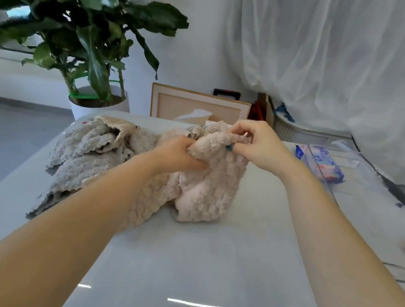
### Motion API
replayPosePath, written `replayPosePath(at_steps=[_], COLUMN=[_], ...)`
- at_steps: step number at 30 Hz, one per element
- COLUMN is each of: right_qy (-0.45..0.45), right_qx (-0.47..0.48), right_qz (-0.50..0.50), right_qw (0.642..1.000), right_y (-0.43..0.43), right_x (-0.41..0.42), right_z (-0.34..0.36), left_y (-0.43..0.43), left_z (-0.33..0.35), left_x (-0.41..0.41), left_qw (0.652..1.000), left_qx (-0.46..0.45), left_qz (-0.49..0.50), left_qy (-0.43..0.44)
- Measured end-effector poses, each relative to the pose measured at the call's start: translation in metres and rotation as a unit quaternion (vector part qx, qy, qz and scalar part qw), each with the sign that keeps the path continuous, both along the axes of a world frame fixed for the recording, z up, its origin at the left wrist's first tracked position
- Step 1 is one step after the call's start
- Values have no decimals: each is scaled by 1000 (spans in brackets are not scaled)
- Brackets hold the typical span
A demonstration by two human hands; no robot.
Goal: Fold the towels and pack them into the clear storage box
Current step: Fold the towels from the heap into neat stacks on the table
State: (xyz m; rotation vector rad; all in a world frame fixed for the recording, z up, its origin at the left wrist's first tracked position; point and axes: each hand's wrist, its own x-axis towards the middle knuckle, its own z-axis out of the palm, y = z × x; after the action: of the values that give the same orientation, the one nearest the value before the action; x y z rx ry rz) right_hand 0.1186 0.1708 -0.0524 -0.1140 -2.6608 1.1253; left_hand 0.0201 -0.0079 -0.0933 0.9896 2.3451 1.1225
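**Gripping a bunched towel at centre frame**

We hold the pale pink towel (205, 194) with both hands. Our left hand (179, 155) grips a fold, and our right hand (258, 146) pinches the top edge close beside it. The towel's lower part rests on the table (202, 274). A grey towel (83, 152) lies crumpled to its left. Blurred at right is possibly the clear storage box (324, 173).

- Pale pink towel (205, 194), bubbly knobbed pile, bunched at frame centre; top edge pulled up off the counter (176, 269), lower part slumped on it.
- Grey-beige towels (88, 158), crumpled in a loose heap left of centre, touching the pink one.
- Clear storage box (331, 188), at right of frame, see-through wall, outline only partly discernible.
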Motion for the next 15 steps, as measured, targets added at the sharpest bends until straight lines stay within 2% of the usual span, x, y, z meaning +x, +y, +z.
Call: replayPosePath(at_steps=[4,5,7,9,10,12,13,15], right_qy=[101,145,180,65,-20,-152,-177,-157], right_qx=[-55,-106,-290,-482,-507,-466,-442,-442], right_qz=[-17,-40,-93,-82,-66,-66,-78,-117], right_qw=[993,983,935,870,859,869,876,875], right_y=[-11,-13,-14,-10,-9,-11,-11,-14], right_x=[37,45,58,67,78,98,108,123], right_z=[15,17,15,-2,-13,-41,-53,-64], left_y=[-9,-10,-6,-1,1,5,5,2], left_z=[5,7,13,15,15,9,6,-1], left_x=[36,46,66,84,94,105,110,117], left_qw=[982,973,957,939,923,879,860,852], left_qx=[132,168,222,248,259,275,274,248], left_qz=[38,45,55,82,100,135,140,105], left_qy=[-130,-154,-178,-224,-267,-366,-406,-450])
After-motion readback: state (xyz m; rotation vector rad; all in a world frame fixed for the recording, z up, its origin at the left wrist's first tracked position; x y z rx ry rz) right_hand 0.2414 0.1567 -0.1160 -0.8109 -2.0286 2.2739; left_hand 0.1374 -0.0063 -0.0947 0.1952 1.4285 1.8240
